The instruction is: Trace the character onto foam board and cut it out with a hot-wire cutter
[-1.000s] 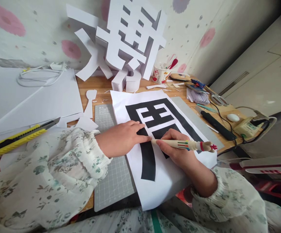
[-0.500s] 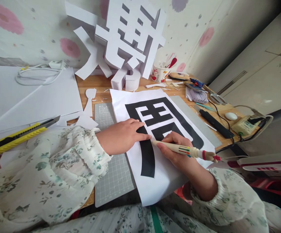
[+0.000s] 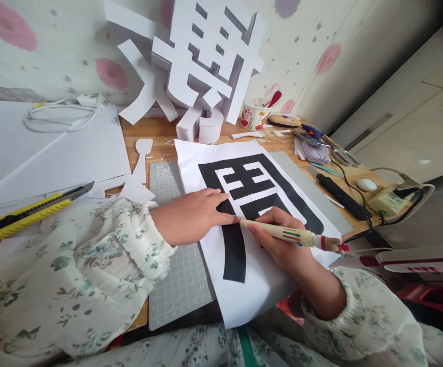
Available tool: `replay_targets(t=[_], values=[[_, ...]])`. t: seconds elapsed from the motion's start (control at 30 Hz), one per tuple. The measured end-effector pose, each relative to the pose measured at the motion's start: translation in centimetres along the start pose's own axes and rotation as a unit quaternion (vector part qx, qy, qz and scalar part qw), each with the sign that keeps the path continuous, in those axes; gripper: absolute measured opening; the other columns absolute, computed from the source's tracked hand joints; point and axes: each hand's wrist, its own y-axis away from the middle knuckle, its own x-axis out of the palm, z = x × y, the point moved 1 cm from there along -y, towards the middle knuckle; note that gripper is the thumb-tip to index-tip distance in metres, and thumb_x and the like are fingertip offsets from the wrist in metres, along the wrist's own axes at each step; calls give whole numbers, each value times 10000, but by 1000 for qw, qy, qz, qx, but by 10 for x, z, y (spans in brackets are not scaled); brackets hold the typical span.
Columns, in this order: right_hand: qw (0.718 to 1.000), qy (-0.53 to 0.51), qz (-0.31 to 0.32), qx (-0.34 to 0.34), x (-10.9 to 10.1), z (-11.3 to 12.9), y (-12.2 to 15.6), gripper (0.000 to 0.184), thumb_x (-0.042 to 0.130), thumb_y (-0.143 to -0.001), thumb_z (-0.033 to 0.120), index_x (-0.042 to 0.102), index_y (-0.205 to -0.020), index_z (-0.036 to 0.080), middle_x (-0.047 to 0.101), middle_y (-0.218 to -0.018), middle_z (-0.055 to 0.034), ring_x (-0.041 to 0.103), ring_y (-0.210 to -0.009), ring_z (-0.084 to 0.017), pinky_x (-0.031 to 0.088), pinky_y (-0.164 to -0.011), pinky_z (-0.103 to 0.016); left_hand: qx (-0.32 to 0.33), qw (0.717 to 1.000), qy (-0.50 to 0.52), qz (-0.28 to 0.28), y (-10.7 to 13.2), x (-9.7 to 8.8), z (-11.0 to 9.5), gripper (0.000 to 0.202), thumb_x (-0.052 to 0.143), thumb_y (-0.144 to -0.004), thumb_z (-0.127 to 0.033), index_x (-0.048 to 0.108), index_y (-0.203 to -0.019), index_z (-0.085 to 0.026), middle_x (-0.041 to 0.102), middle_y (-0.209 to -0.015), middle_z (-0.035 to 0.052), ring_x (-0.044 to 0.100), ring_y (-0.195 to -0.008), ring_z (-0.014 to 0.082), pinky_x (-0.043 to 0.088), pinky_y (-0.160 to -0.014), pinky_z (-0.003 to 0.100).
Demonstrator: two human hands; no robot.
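Note:
A white paper sheet (image 3: 217,300) bearing a large black printed character (image 3: 235,255) lies over the grey cutting mat (image 3: 179,285). My left hand (image 3: 194,214) rests on the sheet with fingers spread, pressing on the character's left stroke. In my right hand (image 3: 282,234) is a cream multicolour pen (image 3: 293,235), its red-tipped ornament end toward the right. The pen's tip meets the paper beside my left fingertip, at the edge of the black stroke. My right palm covers part of the character.
White three-dimensional paper characters (image 3: 202,61) stand against the wall. A yellow utility knife (image 3: 33,211) is at the left, near white boards (image 3: 83,148). At right are a black-handled cutter (image 3: 339,193), scissors (image 3: 345,155) and a power strip (image 3: 389,199). A paper cup (image 3: 254,117) stands behind.
The whole view has shifted very slightly. Both hands, the pen and the sheet keep almost the same places relative to each other.

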Motion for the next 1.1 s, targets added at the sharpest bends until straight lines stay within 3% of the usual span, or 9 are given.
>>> replay_targets(t=[0.57,0.77,1.1], values=[[999,30,38,-10,-4,-6,3,286,714,-821,424,606,-672,206,616,-623,10,512,-529,-111,384,-463,-229,-8,999,16,33,1,-3,-2,580,477,-964,-54,529,-1414,-416,471,-1511,137,500,-1341,336,438,-1056,481],[999,-12,39,-27,-3,-11,4,279,720,-815,406,589,-663,212,606,-625,5,508,-551,-124,382,-481,-246,-7,1000,20,20,0,-1,-1,614,485,-954,-44,512,-1415,-448,475,-1515,90,504,-1330,300,432,-1063,462],[998,5,55,-4,-8,-8,4,272,708,-803,390,575,-644,213,602,-623,2,516,-571,-135,372,-498,-260,12,1000,11,19,0,-1,-1,637,455,-959,-38,494,-1419,-477,468,-1508,101,506,-1320,312,438,-1049,475]])
